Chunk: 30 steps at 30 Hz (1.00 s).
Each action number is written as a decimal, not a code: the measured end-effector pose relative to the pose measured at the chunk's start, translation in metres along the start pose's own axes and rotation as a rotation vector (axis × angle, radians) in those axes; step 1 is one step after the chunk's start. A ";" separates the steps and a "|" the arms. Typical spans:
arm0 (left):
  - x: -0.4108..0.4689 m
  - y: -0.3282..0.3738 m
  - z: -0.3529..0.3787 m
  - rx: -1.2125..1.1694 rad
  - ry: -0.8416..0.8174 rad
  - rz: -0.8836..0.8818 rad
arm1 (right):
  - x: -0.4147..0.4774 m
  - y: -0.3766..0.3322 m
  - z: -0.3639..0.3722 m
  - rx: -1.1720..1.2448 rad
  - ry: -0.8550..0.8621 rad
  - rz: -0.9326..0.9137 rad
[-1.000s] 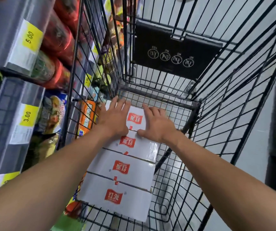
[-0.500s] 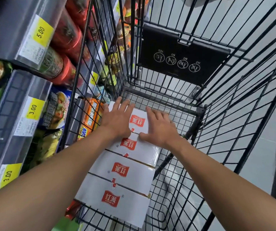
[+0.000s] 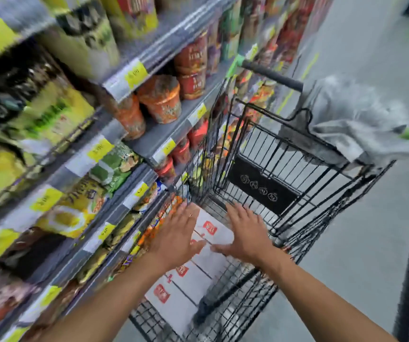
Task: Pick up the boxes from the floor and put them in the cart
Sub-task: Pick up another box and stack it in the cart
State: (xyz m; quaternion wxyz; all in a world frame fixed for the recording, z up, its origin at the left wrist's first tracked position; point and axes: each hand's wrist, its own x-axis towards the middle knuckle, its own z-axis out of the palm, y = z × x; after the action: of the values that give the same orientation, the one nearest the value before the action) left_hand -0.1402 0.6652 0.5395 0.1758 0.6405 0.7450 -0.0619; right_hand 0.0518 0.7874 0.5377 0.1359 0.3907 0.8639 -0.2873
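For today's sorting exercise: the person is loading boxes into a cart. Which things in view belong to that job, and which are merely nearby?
Part of the job:
white boxes
black wire cart
left hand
right hand

Merely nearby:
grey cloth draped over the cart
orange noodle cups
yellow price tags
shelves

Red logos on white boxes (image 3: 186, 277) (blurred, unreadable), yellow shelf price tags (image 3: 136, 74) illegible

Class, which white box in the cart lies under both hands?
The farthest box, beside the black placard; left hand and right hand cover only it.
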 end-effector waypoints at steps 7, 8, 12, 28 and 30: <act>-0.123 0.013 -0.094 -0.002 0.165 -0.082 | -0.079 -0.044 -0.086 -0.154 0.034 -0.369; -0.144 0.013 -0.101 -0.013 0.205 -0.115 | -0.087 -0.055 -0.092 -0.162 0.035 -0.425; -0.216 0.009 -0.111 -0.056 0.311 -0.259 | -0.108 -0.101 -0.104 -0.178 0.033 -0.582; -0.580 0.070 0.034 -0.281 0.587 -1.086 | -0.258 -0.348 0.059 -0.348 -0.236 -1.224; -0.629 0.095 0.059 -0.293 0.600 -1.169 | -0.295 -0.369 0.091 -0.367 -0.286 -1.298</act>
State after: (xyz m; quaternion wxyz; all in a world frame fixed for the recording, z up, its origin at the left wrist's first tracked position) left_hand 0.0370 0.0759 0.7122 -0.0160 0.0907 0.9865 0.1354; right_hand -0.0312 0.3607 0.7444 0.1130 -0.2766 0.9313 -0.2082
